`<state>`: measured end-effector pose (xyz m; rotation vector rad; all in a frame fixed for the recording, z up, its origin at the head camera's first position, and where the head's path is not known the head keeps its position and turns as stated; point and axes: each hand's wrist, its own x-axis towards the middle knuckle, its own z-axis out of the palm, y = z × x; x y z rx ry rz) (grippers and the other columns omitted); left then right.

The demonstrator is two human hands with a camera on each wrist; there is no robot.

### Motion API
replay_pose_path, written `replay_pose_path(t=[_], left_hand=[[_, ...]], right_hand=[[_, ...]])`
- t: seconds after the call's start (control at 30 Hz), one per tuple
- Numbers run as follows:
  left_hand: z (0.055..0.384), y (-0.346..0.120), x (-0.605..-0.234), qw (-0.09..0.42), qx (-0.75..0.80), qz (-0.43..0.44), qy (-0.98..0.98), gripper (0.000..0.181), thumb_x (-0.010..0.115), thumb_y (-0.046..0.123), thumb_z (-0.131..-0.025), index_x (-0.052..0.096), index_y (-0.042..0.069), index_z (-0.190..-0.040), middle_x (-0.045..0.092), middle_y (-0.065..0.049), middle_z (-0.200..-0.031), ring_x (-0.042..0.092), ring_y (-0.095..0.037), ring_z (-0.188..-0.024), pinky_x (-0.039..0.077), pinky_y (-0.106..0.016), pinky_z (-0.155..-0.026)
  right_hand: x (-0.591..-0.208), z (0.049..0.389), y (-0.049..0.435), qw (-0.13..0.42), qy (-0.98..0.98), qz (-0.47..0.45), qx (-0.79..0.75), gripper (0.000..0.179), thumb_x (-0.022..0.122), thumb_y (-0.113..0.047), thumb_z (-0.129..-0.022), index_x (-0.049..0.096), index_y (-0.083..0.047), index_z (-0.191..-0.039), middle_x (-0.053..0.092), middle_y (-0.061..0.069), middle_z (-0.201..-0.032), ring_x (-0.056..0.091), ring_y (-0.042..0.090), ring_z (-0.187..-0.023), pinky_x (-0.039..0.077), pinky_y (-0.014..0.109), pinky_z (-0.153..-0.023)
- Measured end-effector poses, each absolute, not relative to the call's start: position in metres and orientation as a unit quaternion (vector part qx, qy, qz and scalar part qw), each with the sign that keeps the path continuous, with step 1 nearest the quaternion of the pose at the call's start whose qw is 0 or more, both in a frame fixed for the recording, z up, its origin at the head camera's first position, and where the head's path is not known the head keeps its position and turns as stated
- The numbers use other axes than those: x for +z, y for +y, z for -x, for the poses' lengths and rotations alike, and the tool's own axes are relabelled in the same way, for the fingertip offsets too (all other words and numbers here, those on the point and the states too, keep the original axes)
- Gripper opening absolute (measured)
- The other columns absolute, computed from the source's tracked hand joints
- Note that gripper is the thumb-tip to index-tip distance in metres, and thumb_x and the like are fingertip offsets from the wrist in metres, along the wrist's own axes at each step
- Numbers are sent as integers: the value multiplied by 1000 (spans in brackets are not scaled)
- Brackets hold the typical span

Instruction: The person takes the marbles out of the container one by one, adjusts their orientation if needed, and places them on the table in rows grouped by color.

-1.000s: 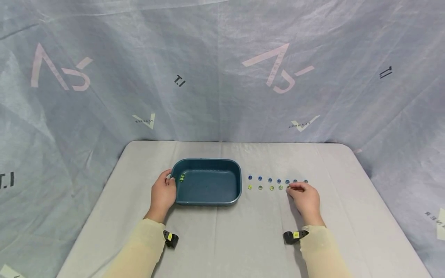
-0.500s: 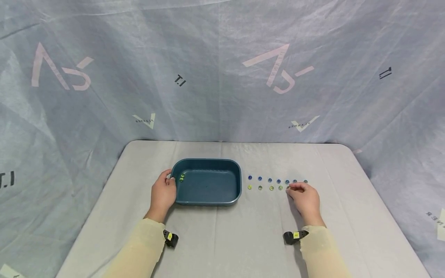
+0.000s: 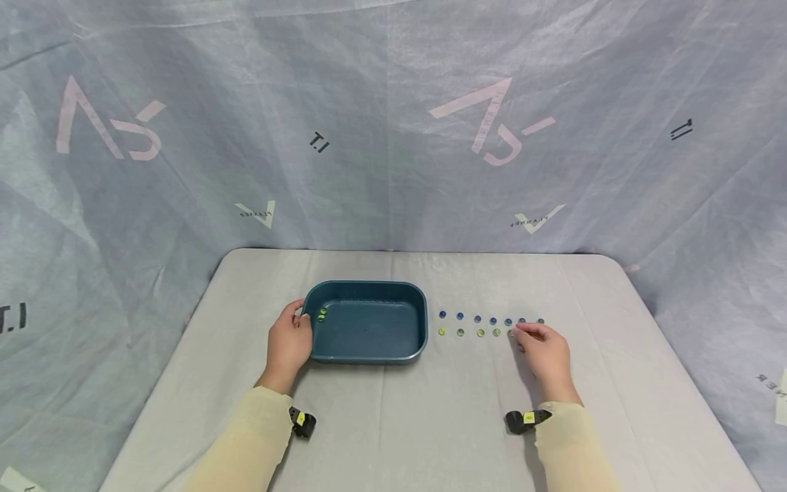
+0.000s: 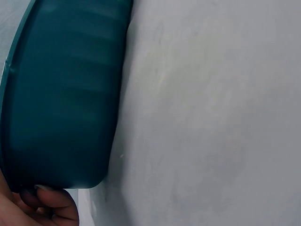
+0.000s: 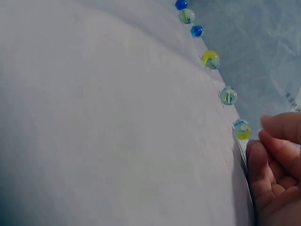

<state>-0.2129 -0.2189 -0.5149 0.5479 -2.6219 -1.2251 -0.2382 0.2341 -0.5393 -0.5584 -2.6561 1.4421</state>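
A teal plastic tray (image 3: pixel 369 355) with a rounded rim sits on the table, two yellow-green marbles (image 3: pixel 322 318) at the left of its floor. My left hand (image 3: pixel 289 345) grips its left end; in the left wrist view curled fingertips show at the tray's corner. To the right of the tray lie two rows of glass marbles: blue marbles (image 3: pixel 460 316) behind, yellow-green marbles (image 3: pixel 480 333) in front. My right hand (image 3: pixel 546 354) is at the right end of the front row. Its loosely bent fingers stand beside a clear marble with yellow and blue swirls (image 5: pixel 242 129), nothing showing between them.
A pale cloth covers the table (image 3: pixel 381 424), and a grey printed sheet (image 3: pixel 387 171) hangs behind and along both sides. Black wrist cameras (image 3: pixel 302 424) are strapped at both cuffs. The blue row extends behind my right fingers.
My right hand has drawn slightly right, away from the last marble of the front row, which now shows beside the fingertips. The left hand and tray have stayed put.
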Motion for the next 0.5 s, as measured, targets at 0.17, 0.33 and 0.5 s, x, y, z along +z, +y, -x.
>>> replay_pose_path(t=[0.17,0.33,0.5], left_hand=[[214,-220,-518,102,-414,-187,-885,37,44,19,-98,50,14,-134,44,-6,-69,41,-21,-56,33,-34,-51],[214,-220,-518,104,-417,-189,-883,36,45,19,-97,50,15,-133,44,-6,-69,41,-22,-55,33,-34,-50],[215,-220,-519,107,-417,-190,-882,36,45,19,-97,51,14,-132,45,-5,-70,41,-21,-56,33,-34,-51]], right_hand=[[-538,237,234,39,-860,171,480,27,63,-32,-89,68,-9,-102,67,8,-96,63,15,-79,48,22,-61],[-531,236,231,33,-845,174,504,27,64,-32,-88,68,-10,-103,65,8,-94,61,17,-79,48,24,-61],[-515,236,215,44,-842,133,521,29,66,-33,-87,70,-11,-105,66,6,-96,61,18,-82,48,24,-63]])
